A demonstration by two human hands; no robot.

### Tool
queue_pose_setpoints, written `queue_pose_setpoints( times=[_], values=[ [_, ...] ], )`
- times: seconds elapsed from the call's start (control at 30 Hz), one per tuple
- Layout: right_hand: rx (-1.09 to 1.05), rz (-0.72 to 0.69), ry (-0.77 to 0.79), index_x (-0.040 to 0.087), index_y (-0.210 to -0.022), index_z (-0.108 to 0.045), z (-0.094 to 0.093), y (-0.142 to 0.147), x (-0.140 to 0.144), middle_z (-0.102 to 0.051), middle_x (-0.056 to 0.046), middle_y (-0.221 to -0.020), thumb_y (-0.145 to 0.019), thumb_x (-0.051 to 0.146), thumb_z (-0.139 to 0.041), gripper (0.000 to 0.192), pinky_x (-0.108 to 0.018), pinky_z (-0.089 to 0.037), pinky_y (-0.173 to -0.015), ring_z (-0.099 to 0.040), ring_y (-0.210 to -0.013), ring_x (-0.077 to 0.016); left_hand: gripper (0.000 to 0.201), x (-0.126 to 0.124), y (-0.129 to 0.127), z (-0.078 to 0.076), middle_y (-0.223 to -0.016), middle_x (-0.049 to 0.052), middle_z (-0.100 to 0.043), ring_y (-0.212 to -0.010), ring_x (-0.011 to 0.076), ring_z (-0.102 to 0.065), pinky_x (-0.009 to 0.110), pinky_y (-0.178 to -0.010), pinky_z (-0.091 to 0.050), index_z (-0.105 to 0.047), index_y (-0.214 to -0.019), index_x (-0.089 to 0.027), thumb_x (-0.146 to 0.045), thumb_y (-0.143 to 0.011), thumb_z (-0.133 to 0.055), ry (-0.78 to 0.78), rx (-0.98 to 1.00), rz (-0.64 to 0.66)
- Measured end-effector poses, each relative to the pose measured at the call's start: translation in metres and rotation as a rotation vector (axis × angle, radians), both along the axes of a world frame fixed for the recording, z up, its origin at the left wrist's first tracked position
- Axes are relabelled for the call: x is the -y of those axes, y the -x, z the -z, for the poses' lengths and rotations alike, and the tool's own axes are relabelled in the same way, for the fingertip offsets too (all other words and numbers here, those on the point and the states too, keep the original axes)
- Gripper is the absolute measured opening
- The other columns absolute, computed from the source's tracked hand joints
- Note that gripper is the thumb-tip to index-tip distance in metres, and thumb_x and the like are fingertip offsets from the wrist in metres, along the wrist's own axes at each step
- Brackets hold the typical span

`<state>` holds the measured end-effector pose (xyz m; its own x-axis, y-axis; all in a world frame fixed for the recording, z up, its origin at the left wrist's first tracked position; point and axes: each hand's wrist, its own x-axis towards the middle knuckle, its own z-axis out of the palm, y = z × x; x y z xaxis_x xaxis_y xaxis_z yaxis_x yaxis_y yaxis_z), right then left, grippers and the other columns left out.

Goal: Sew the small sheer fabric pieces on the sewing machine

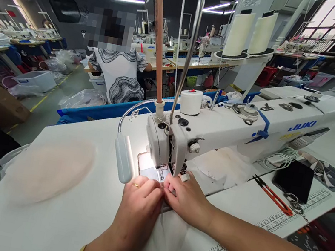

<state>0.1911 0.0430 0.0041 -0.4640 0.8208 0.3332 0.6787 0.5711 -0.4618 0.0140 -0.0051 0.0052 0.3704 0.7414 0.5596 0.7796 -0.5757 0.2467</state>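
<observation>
Fabric [168,233], thin and white, lies flat on the table [74,213] directly in front of the needle area [162,172] of the sewing machine [252,123]; its leading edge sits at the presser foot, and the rest trails back toward you between your forearms. Your left hand [141,199] and right hand [187,198] meet over that edge, fingertips touching or nearly so, just short of the foot. Both hands are curled with fingers pressed down and pinched together on the cloth. Whether each holds a fold or only pins it flat cannot be told from this view. Long axis of the fabric runs from you toward the needle, roughly in line with the feed. Right hand is the nearer of the two to the needle; left sits just beside it, on the lamp [124,159] side. A pale pile of cloth [49,169] lies well apart to your left; red snips [271,196] and a dark phone [294,180] lie to your right.
</observation>
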Motion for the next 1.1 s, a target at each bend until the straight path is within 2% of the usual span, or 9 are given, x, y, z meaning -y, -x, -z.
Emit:
queue_pose_setpoints(
  times=[0.1,0.2,0.3,0.4,0.6,0.77,1.1],
  values=[
    [-0.049,-0.024,0.001,0.020,-0.083,-0.058,-0.002,-0.005,-0.001,-0.062,0.002,-0.072,-0.095,0.010,-0.062,0.017,-0.031,-0.038,-0.076,-0.054,-0.077,-0.0188,0.029,0.003,0.002,-0.001,-0.093,0.001,-0.072,-0.081,0.0210,-0.057,0.039,-0.081,-0.037,-0.068,-0.094,-0.022,-0.011,-0.106,-0.044,-0.022,-0.037,0.054],
    [-0.077,-0.104,0.009,0.020,-0.092,-0.063,-0.003,-0.013,-0.002,-0.066,-0.001,-0.086,-0.095,0.010,-0.064,0.010,-0.031,-0.041,-0.079,-0.056,-0.086,-0.0202,0.028,0.005,0.004,-0.003,-0.096,0.002,-0.074,-0.084,0.0221,-0.059,0.041,-0.084,-0.038,-0.069,-0.096,-0.022,-0.013,-0.107,-0.045,-0.007,-0.068,0.037],
    [-0.025,-0.173,-0.017,0.021,-0.100,-0.069,-0.001,-0.020,-0.002,-0.067,-0.004,-0.094,-0.098,0.012,-0.061,0.012,-0.033,-0.042,-0.082,-0.055,-0.091,-0.0225,0.030,0.007,0.004,-0.005,-0.097,0.003,-0.075,-0.084,0.0226,-0.060,0.041,-0.084,-0.039,-0.069,-0.094,-0.021,-0.014,-0.107,-0.043,0.015,-0.113,0.019],
    [0.061,-0.219,-0.052,0.023,-0.098,-0.072,0.000,-0.022,-0.002,-0.065,-0.004,-0.092,-0.100,0.013,-0.057,0.018,-0.035,-0.042,-0.081,-0.053,-0.088,-0.0234,0.029,0.006,0.005,-0.006,-0.102,0.003,-0.075,-0.086,0.0234,-0.061,0.042,-0.084,-0.039,-0.069,-0.096,-0.021,-0.013,-0.106,-0.043,0.005,-0.118,0.014],
    [0.136,-0.156,-0.175,0.020,-0.090,-0.068,0.003,-0.020,-0.004,-0.061,-0.006,-0.088,-0.095,0.009,-0.053,0.020,-0.036,-0.042,-0.078,-0.049,-0.085,-0.0243,0.022,0.004,0.008,-0.003,-0.117,0.005,-0.075,-0.097,0.0268,-0.064,0.043,-0.088,-0.040,-0.069,-0.111,-0.021,-0.014,-0.102,-0.050,0.011,-0.120,-0.006],
    [0.157,-0.116,-0.234,0.020,-0.084,-0.062,0.003,-0.019,-0.005,-0.060,-0.006,-0.090,-0.092,0.008,-0.054,0.017,-0.035,-0.041,-0.076,-0.048,-0.085,-0.0240,0.023,0.001,0.010,-0.001,-0.122,0.006,-0.075,-0.099,0.0282,-0.065,0.044,-0.088,-0.042,-0.070,-0.117,-0.020,-0.017,-0.101,-0.054,0.017,-0.153,-0.017],
    [0.132,-0.100,-0.291,0.021,-0.091,-0.065,0.000,-0.019,-0.006,-0.063,-0.007,-0.091,-0.093,0.007,-0.054,0.018,-0.035,-0.044,-0.077,-0.051,-0.087,-0.0250,0.023,-0.004,0.010,0.000,-0.125,0.008,-0.075,-0.100,0.0296,-0.067,0.044,-0.086,-0.046,-0.072,-0.119,-0.021,-0.019,-0.100,-0.057,0.019,-0.194,-0.049]
  ],
)
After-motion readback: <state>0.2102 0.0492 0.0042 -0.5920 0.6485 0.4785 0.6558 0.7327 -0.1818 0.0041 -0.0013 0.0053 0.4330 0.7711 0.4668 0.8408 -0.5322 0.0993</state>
